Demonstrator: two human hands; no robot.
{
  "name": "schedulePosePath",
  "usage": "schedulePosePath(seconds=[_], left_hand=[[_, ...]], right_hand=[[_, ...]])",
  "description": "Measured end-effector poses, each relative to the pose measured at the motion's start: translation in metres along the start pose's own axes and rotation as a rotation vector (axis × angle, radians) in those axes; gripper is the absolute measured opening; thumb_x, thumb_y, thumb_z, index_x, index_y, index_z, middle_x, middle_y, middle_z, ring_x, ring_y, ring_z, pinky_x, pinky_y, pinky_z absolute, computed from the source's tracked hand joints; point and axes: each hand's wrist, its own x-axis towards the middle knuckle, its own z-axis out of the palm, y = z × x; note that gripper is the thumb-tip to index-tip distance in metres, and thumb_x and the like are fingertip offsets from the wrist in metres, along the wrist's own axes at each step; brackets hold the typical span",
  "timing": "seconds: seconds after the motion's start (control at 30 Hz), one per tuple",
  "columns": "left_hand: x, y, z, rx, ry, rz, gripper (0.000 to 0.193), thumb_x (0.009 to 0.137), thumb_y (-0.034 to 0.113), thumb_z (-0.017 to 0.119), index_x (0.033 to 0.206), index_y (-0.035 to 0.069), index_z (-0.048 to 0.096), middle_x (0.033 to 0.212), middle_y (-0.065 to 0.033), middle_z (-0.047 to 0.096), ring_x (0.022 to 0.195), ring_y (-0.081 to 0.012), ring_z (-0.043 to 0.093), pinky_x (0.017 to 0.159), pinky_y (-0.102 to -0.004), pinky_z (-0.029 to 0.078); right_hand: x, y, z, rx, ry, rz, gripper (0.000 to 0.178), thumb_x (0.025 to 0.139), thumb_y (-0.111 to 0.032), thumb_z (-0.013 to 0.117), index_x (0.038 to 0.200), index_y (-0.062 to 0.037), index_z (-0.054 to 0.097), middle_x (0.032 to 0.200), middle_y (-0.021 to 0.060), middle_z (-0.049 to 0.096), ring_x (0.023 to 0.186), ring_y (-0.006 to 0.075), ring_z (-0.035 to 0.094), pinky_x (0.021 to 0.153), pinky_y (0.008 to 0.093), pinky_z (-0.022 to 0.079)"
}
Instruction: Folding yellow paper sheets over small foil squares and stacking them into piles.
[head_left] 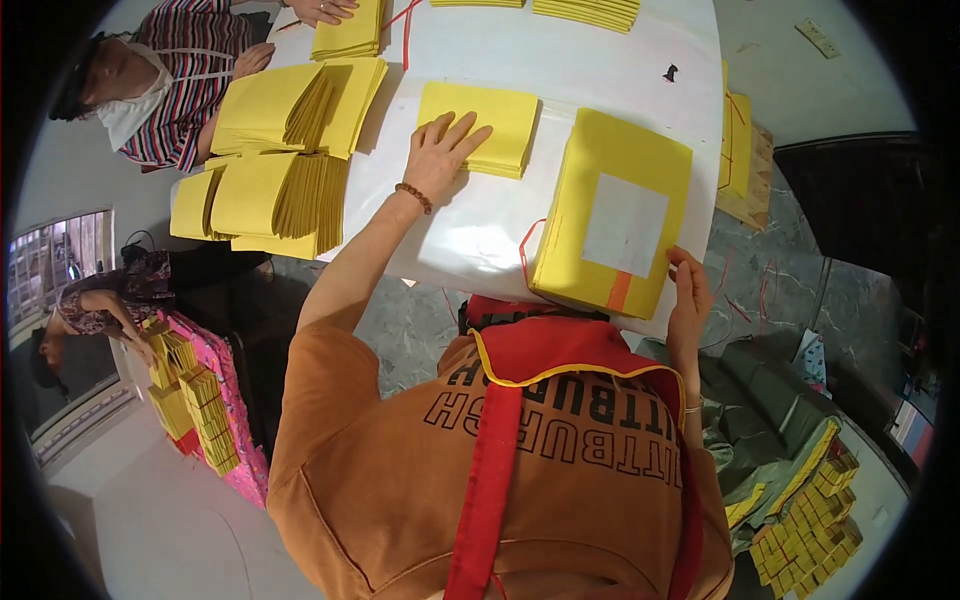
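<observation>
My left hand (440, 155) lies with its fingers spread on a flat stack of yellow paper (500, 115) in the middle of the white table. To its right stands a thicker, larger bundle of yellow paper (575, 210). On top of that bundle are a pale rectangular sheet (627, 225) and a short orange strip (619, 291). My right hand (688, 300) is at the bundle's right edge near its front corner, fingers slightly bent and apart, gripping nothing that I can see. Whether its fingertips touch the edge is hard to tell.
Fanned stacks of folded yellow paper (270, 195) fill the table's left side. A co-worker in a striped shirt (190, 70) reaches over there. Red cord (527, 250) and a small black object (671, 73) lie on the white table (450, 240). Yellow bundles (805, 530) are piled at lower right.
</observation>
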Motion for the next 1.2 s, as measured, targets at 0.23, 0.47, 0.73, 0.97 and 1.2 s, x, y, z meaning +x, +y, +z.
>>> schedulePosePath(seconds=[0.23, 0.47, 0.73, 0.97, 1.2], left_hand=[[-0.003, 0.007, 0.003, -0.013, 0.031, -0.065, 0.068, 0.065, 0.000, 0.061, 0.128, 0.022, 0.046, 0.134, -0.0058, 0.042, 0.122, -0.0304, 0.036, 0.099, -0.0442, 0.028], [0.009, -0.002, -0.018, -0.036, -0.078, -0.011, 0.070, 0.067, 0.004, 0.061, 0.132, 0.021, 0.041, 0.134, -0.0073, 0.041, 0.122, -0.0286, 0.038, 0.099, -0.0438, 0.030], [0.008, 0.015, -0.040, -0.025, -0.050, -0.031, 0.070, 0.066, 0.007, 0.062, 0.132, 0.018, 0.040, 0.134, -0.0131, 0.040, 0.123, -0.0321, 0.035, 0.101, -0.0478, 0.027], [-0.009, 0.102, -0.076, -0.499, 0.152, 0.193, 0.056, 0.070, 0.013, 0.061, 0.124, 0.012, 0.048, 0.130, -0.0122, 0.043, 0.117, -0.0293, 0.040, 0.092, -0.0424, 0.032], [-0.016, 0.153, -0.072, -0.374, -0.082, 0.451, 0.048, 0.071, 0.026, 0.068, 0.114, 0.010, 0.055, 0.115, -0.0074, 0.052, 0.104, -0.0245, 0.046, 0.083, -0.0359, 0.037]], right_hand=[[-0.001, 0.004, 0.001, 0.028, 0.002, -0.006, 0.024, 0.094, -0.013, 0.046, 0.110, 0.0017, 0.057, 0.108, 0.0081, 0.058, 0.102, 0.0136, 0.052, 0.090, 0.0262, 0.038], [0.000, 0.009, -0.003, 0.032, -0.066, -0.039, 0.023, 0.091, -0.010, 0.050, 0.110, 0.0000, 0.057, 0.110, 0.0081, 0.058, 0.103, 0.0146, 0.052, 0.090, 0.0277, 0.040], [0.007, 0.013, -0.005, -0.279, -0.032, -0.339, 0.023, 0.088, -0.010, 0.054, 0.109, -0.0030, 0.058, 0.115, 0.0072, 0.057, 0.113, 0.0190, 0.049, 0.094, 0.0297, 0.036], [0.008, 0.013, 0.004, -0.309, -0.059, -0.425, 0.021, 0.079, -0.006, 0.062, 0.101, -0.0048, 0.062, 0.110, 0.0093, 0.059, 0.114, 0.0275, 0.048, 0.097, 0.0355, 0.035], [0.012, 0.015, 0.004, -0.267, -0.096, -0.410, 0.016, 0.078, -0.003, 0.062, 0.094, -0.0036, 0.064, 0.108, 0.0096, 0.057, 0.105, 0.0230, 0.053, 0.091, 0.0323, 0.040]])
